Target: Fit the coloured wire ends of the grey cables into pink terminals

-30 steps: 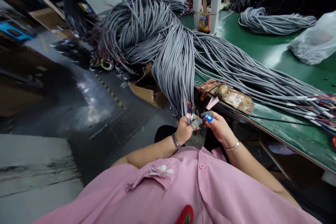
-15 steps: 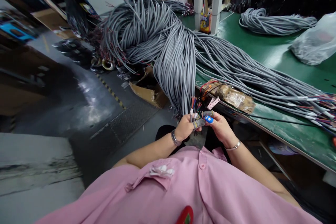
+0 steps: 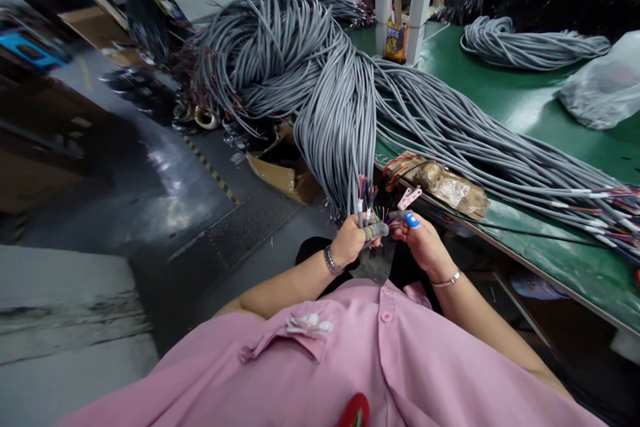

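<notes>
Cable ends [image 3: 360, 207] in the left hand [image 3: 351, 239], clenched firmly round them, just off the near edge of the desk [image 3: 530, 113]. Poke out beyond the grip, with colored tips [image 3: 362, 185]. Thin wires [image 3: 381, 215] between there and the right hand [image 3: 424, 245]; pinched or merely touched by it, hard to make out. Pink clip [image 3: 411, 197] just beyond, at the desk's near edge, beside a taped block [image 3: 445, 183].

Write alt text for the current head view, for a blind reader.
A person's left hand grips gray cable ends while the right hand touches thin colored wires between them. More gray cables hang in front and lie along a green table.
</notes>
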The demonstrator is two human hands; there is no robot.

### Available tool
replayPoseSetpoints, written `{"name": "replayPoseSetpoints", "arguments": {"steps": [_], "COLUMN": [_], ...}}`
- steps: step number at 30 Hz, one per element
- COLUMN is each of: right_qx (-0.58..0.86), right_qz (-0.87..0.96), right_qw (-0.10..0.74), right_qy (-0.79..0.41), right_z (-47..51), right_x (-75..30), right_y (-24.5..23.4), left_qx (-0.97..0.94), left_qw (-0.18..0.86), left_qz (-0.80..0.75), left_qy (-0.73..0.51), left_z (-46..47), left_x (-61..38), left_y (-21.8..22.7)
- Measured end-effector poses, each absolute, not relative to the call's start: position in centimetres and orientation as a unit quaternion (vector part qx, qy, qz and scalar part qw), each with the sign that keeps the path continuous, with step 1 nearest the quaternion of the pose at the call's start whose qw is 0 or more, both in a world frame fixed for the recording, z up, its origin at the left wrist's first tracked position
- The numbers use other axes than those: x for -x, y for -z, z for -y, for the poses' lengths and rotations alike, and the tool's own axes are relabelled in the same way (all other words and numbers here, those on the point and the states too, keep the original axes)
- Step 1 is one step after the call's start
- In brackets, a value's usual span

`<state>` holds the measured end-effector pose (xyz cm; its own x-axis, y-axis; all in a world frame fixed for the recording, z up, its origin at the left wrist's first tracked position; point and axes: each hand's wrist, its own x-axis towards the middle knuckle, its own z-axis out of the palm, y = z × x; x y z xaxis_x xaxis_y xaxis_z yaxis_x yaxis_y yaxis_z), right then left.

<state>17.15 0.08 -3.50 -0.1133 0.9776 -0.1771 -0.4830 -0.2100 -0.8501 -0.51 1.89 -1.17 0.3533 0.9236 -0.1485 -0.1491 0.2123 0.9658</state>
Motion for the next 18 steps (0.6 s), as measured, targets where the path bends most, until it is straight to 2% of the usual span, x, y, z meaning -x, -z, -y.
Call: {"name": "replayPoseSetpoints", "arguments": {"steps": [4,18], "right_qx": [0.376,0.369], "right_qz": [0.224,0.236], "right_qw": [0.561,0.608], "right_qy": [-0.702,-0.662], "right_z": [-1.9,-3.9], "right_x": [-18.2,-16.8], "right_y": [3.7,2.1], "left_qx": [-0.457,-0.438], "left_qw": [0.707,0.741], "left_qz": [-0.365,-0.351], "left_qy": [-0.398,-0.369], "left_z": [-2.7,-4.6], "left_x": [0.5,-2.1], "left_y": [0.9,0.8]}}
